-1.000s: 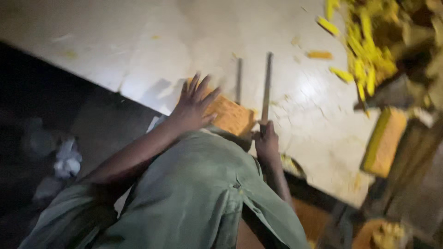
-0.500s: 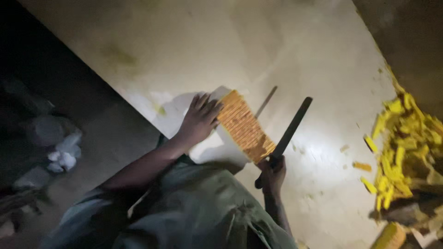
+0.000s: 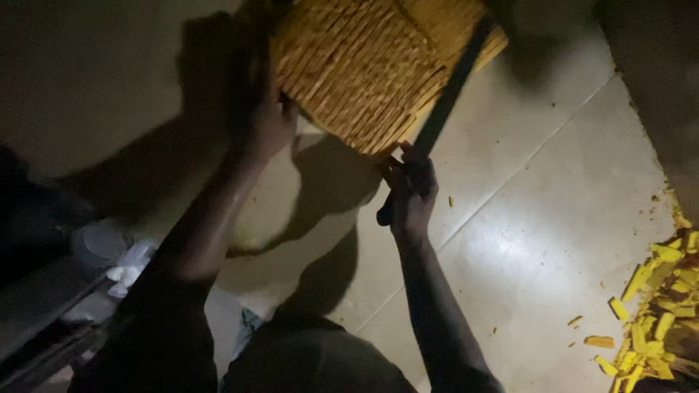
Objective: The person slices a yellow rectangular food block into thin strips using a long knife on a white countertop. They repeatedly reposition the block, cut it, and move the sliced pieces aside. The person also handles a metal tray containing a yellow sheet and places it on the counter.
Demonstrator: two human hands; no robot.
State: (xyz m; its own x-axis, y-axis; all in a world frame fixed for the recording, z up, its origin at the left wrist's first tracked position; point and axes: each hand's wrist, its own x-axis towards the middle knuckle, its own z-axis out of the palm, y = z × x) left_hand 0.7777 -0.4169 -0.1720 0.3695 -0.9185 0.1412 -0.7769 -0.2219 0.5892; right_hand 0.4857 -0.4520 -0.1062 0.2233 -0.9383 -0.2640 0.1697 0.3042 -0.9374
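While I'm bending over the pale tiled floor (image 3: 553, 240), my left hand (image 3: 266, 124) is pressing against the left edge of the yellow ridged block (image 3: 371, 65), fingers wrapped onto its side and steadying it. That block is sitting at the far middle of the scene, tilted, its long axis running from near-left up to far-right, the scored lines across its face slanting the same way. My right hand (image 3: 409, 191) is closing tight around the handle of the long dark blade (image 3: 455, 87), just below the block's near corner. The blade is pointing away from me, up and to the right, lying along the block's right edge and touching it. Over at the near right, a heap of yellow cut pieces (image 3: 659, 320) is lying on the tiles, well apart from my hands.
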